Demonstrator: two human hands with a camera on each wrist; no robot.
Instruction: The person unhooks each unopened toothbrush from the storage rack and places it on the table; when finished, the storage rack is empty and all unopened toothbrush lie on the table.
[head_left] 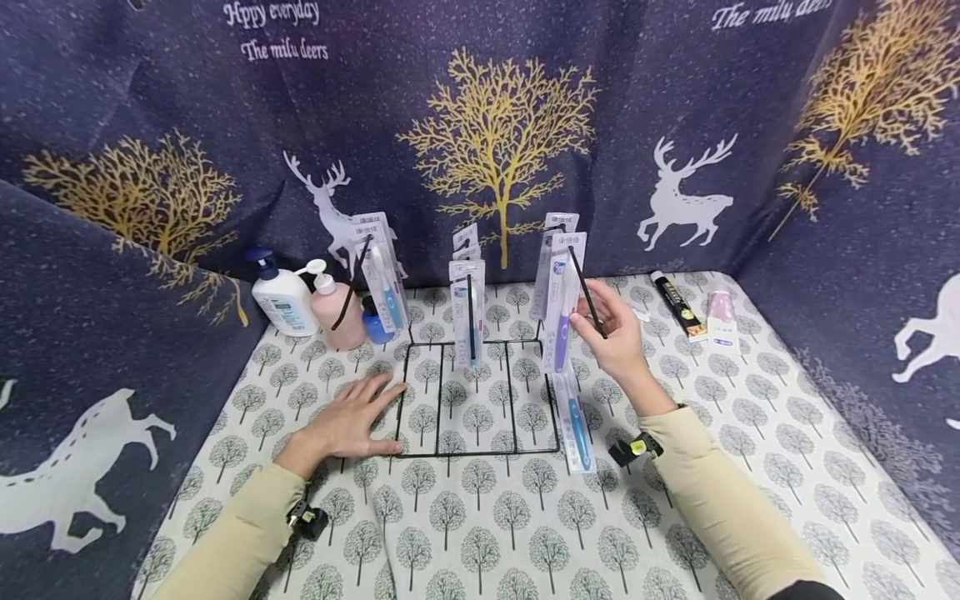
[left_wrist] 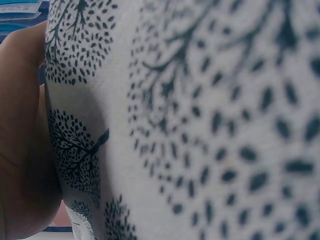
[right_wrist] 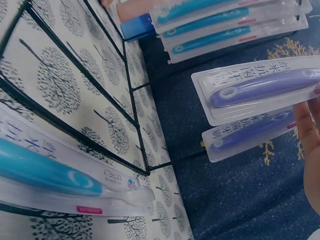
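My right hand (head_left: 611,333) pinches the edge of a packaged purple toothbrush (head_left: 562,321), which hangs upright at the right hook (head_left: 587,292) of a black wire rack (head_left: 480,453). Another purple toothbrush pack (right_wrist: 245,136) hangs just behind it. With fingers spread, my left hand (head_left: 352,421) lies on the tablecloth, its fingertips and thumb at the left side of the rack's base. In the left wrist view, part of that hand (left_wrist: 22,135) shows beside the patterned cloth. A packaged blue toothbrush (head_left: 577,425) lies flat by the base's right side.
More toothbrush packs hang on the middle hook (head_left: 470,317) and the left hook (head_left: 352,283). At the back left stand a white pump bottle (head_left: 285,300), a pink pump bottle (head_left: 337,312) and a small blue bottle (head_left: 377,323). A black box (head_left: 677,302) and a pink-and-white pack (head_left: 722,319) lie at the back right.
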